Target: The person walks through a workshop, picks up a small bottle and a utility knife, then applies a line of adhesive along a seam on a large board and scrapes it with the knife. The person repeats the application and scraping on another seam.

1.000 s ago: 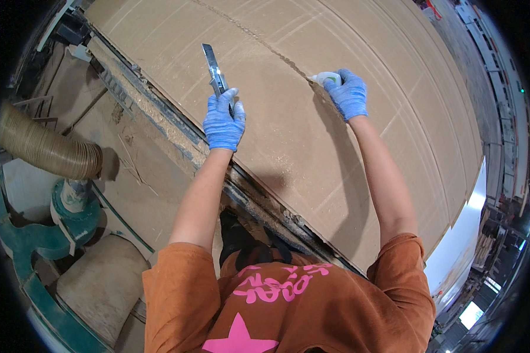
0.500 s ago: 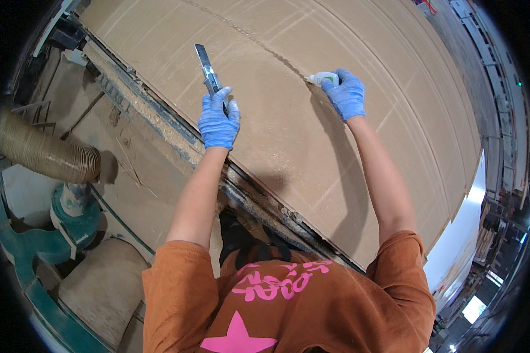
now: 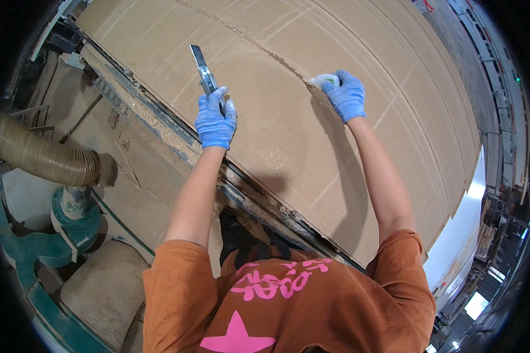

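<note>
Gripping a small white bottle [image 3: 324,80] against or just above the brown board [image 3: 277,129], the right hand [image 3: 349,97] aims its tip [image 3: 310,81] at the dark line [image 3: 271,54], likely for control, while the left hand [image 3: 215,122] grips a utility knife [image 3: 205,76], blade [image 3: 198,57] pointing outward, presumably for safety.

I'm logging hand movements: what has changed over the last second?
The left hand and its utility knife have drifted slightly left in the picture; the view shifted too, so part may be camera motion. Nothing was taken up or let go. The right hand still holds the white bottle, tip at the dark line on the brown panel.
</note>
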{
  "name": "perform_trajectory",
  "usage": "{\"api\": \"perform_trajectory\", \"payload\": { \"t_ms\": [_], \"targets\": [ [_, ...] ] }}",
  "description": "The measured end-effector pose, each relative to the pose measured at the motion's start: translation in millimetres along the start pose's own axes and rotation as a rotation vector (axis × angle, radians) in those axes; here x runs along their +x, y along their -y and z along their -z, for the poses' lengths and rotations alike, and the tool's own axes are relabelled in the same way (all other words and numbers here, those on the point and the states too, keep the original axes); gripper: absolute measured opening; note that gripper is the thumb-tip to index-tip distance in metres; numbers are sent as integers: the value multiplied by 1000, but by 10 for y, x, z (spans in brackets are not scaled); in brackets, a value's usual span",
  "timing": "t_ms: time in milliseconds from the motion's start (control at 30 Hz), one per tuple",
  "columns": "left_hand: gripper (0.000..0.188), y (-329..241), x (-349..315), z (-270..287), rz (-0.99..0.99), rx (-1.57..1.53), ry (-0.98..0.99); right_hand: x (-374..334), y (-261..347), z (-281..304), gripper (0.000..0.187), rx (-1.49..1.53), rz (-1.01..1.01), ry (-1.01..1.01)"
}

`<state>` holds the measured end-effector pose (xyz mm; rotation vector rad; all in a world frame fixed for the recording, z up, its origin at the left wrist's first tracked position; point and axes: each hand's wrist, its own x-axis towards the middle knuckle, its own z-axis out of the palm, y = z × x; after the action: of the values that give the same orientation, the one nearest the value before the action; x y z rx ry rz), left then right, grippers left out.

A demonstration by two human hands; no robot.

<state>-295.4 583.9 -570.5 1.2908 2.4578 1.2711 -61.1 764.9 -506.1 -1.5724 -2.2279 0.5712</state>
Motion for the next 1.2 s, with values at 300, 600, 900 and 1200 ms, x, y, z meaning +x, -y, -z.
{"api": "perform_trajectory", "payload": {
  "t_ms": [300,600,900,1200],
  "targets": [
    [32,9,0,6,-24,-5,-20,-141,-86,135,26,5,1,-9],
    [32,52,5,-36,-40,6,-43,-162,-195,140,27,-43,12,5],
    [31,-1,4,-21,-41,-5,-42,-162,-168,114,28,12,-30,-31],
    [30,19,1,-9,-19,8,-27,-322,-240,240,29,-3,-30,-27]
  ]
}}
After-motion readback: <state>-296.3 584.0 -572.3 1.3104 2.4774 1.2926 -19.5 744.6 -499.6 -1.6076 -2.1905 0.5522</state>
